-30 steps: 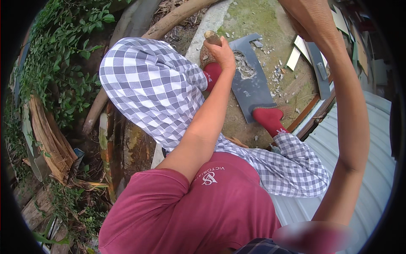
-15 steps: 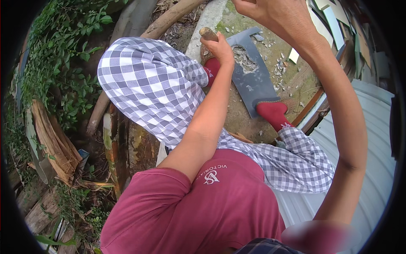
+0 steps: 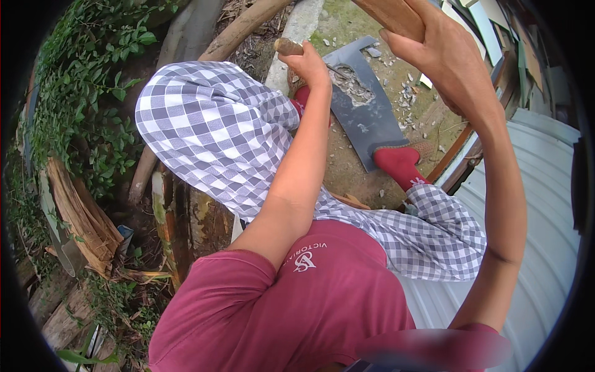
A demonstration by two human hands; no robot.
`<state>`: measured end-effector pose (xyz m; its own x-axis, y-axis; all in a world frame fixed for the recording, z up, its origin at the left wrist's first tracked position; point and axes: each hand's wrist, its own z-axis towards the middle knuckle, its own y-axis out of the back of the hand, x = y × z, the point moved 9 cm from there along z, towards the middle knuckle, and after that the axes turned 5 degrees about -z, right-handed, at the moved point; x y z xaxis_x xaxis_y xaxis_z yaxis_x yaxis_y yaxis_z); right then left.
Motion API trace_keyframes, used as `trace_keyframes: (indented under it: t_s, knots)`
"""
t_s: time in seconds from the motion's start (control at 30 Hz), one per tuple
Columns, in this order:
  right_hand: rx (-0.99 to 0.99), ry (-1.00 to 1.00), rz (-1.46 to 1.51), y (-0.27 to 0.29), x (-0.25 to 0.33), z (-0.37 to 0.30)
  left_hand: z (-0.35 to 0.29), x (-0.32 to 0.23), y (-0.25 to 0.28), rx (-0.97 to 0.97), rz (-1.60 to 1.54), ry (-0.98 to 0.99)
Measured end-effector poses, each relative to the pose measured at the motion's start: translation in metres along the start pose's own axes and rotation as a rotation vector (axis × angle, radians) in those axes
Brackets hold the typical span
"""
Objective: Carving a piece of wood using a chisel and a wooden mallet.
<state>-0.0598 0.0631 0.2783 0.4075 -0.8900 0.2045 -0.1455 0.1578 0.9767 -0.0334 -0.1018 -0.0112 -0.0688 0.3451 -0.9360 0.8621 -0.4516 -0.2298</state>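
Observation:
My left hand (image 3: 313, 67) is closed around the round wooden handle (image 3: 287, 47) of a tool; a thin dark metal shaft runs from under the fist toward the board, and its tip is hard to make out. The dark grey flat board (image 3: 375, 127) lies on the ground with a rough, ragged pale hollow (image 3: 354, 87) broken into its surface. Raised above and to the right, my right hand (image 3: 449, 59) grips a thick piece of wood (image 3: 393, 15), whose far end leaves the top of the view. My red-socked foot (image 3: 396, 160) rests on the board's near corner.
Grey chips (image 3: 406, 99) litter the mossy concrete (image 3: 427, 118) right of the board. Offcuts of panel (image 3: 486, 31) lean at the upper right, above corrugated metal sheeting (image 3: 539, 180). Logs (image 3: 248, 28), split wood (image 3: 83, 217) and leafy plants (image 3: 93, 80) fill the left.
My right hand has come down a little and shifted right, bringing the thick piece of wood into view. My left hand and its tool have moved slightly left in the picture.

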Motion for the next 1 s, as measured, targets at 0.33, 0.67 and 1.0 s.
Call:
trace_keyframes:
  t_s: [0.33,0.67,1.0]
  knots:
    - [0.028,-0.609,0.854,-0.1,-0.103,-0.161,-0.01,-0.035,-0.015,0.09,0.156,-0.19]
    - [0.64,-0.994,1.644,-0.237,-0.04,-0.293,-0.039,-0.04,-0.036,0.286,0.29,-0.158]
    - [0.452,-1.062,1.645,-0.243,-0.05,-0.289,-0.075,-0.029,-0.055,0.493,0.376,-0.228]
